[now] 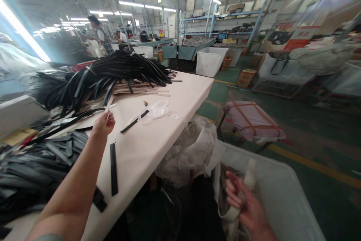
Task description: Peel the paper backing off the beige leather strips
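Left hand [104, 123], left of centre: fingers curled closed, pinching a thin pale strip [107, 116] above the table [135, 150]. Right hand [248, 205], lower right, blurred: fingers half curled over the bin [287, 199], beside a white band [231, 214]; cannot tell if gripped. Black pieces [25, 169] lie heaped at lower left.

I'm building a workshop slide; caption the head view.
Left hand closed above a table of black strips; right hand over a pale bin.
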Motion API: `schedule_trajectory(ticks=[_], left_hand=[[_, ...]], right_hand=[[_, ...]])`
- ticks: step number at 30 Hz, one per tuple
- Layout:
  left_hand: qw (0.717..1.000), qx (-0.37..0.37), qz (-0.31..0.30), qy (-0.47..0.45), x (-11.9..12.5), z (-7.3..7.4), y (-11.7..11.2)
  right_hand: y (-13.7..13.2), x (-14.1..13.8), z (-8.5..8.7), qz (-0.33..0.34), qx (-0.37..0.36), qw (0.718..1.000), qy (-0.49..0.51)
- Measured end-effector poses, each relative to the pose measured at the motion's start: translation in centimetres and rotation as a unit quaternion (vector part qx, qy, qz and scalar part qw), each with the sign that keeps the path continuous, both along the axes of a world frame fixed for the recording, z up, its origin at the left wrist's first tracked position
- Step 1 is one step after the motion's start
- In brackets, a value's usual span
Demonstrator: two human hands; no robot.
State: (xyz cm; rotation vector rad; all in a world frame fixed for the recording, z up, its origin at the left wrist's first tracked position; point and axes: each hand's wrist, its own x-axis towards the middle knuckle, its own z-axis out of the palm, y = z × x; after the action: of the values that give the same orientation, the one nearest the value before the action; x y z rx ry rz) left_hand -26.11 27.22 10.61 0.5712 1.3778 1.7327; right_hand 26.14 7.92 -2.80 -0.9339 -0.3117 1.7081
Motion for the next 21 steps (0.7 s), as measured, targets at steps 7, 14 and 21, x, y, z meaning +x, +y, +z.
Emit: schedule_trajectory(ticks=[7,14,21], left_hand=[[0.992,0.034,-0.104,0.063,6.7,0.6,-13.2],[0.914,-0.087,-0.358,0.17,16.9,-5.9,-24.7],[0.908,-0.125,-0.373,0.146,19.7,-11.3,-27.5]], right_hand=[[3.3,-10.1,3.6,0.198,0.055,0.977,0.051],[5.8,-20.3,6.8,0.3,-0.014,0.945,0.132],[12.2,-21.8,11.8,0.194,-0.042,0.973,0.114]])
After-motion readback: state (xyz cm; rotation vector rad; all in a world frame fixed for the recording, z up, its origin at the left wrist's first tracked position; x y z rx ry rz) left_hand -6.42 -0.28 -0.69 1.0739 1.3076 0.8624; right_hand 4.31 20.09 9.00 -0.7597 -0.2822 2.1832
